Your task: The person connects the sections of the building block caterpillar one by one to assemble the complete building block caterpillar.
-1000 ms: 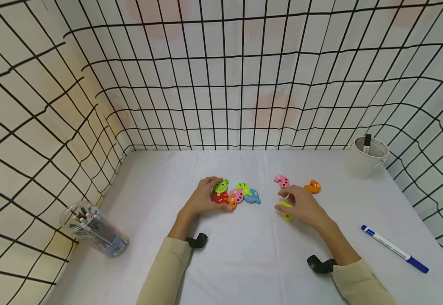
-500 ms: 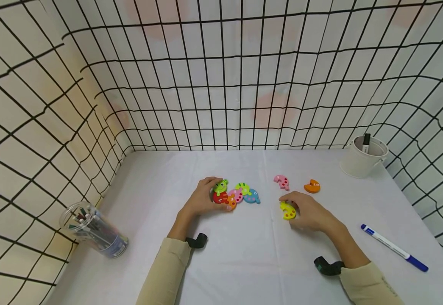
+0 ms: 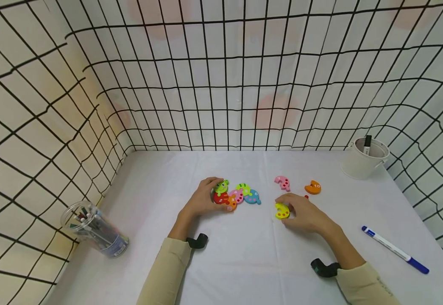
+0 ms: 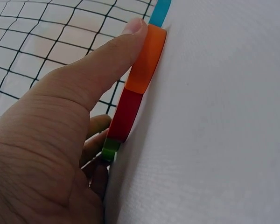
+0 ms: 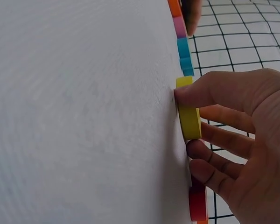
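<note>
We see a yellow puzzle piece (image 3: 282,211) with red spots lying flat, right of the middle of the table (image 3: 236,262). The person's right hand (image 3: 303,214) pinches it narrowly, thumb on the near edge and a finger at the far edge; we cannot tell whether it touches the cloth. To its left, well apart from it, lies a caterpillar made of joined pieces: a green head (image 3: 221,187) with a face, a red piece (image 3: 219,198) marked 2, an orange piece (image 3: 231,203), a pink piece (image 3: 237,195), a light green piece (image 3: 243,188) and a blue piece (image 3: 252,197) at the right end. The left hand (image 3: 204,198) grips the head end of the caterpillar, thumb against the orange piece and fingers curled behind the head.

Beyond the yellow piece we find a loose pink piece (image 3: 282,183), and farther right a loose orange piece (image 3: 313,187). Another red piece (image 5: 197,204) sits mostly hidden behind the right hand, and shows better from the right wrist.

Farther out we see a blue-capped marker (image 3: 394,250) lying at the right, a white bucket (image 3: 362,163) holding a black-capped marker (image 3: 367,145) at the far right corner, and a clear jar (image 3: 95,231) of pencils at the left. Black wire mesh (image 3: 243,56) rises behind the table and along both sides.
</note>
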A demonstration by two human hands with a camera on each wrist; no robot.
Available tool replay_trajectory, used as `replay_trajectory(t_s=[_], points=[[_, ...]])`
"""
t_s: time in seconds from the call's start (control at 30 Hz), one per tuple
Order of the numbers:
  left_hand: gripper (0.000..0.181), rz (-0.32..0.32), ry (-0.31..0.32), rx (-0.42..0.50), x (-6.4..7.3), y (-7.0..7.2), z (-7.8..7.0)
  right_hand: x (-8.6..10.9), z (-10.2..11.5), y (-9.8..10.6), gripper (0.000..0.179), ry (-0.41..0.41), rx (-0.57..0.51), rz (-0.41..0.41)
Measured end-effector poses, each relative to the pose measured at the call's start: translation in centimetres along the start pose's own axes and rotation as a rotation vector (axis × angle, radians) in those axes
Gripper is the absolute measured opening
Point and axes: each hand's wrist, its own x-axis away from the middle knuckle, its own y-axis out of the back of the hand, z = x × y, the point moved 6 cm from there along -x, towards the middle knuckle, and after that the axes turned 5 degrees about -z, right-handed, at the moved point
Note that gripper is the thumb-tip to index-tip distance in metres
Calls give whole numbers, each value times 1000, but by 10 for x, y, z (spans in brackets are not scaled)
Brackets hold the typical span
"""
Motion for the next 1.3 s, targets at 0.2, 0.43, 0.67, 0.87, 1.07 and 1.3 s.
replay_trajectory(t_s=[0.2,0.43,0.67,0.87,1.07,1.3], points=[[101,-7,2,-8,0,0,0,-2,-2,1,56,2,-36,-31],[100,-20,11,-1,2,0,0,-6,-3,3,63,-39,-90,-73],[100,-30,25,-4,2,0,1,-8,-4,4,66,-76,-97,-142],[101,-42,22,-6,0,2,1,-11,-3,4,67,-83,-98,-165],[100,-71,23,-3,-1,1,2,-18,5,2,67,-57,-131,-203],[102,-87,25,-7,-1,0,1,-27,19,-4,61,-73,-196,-230]])
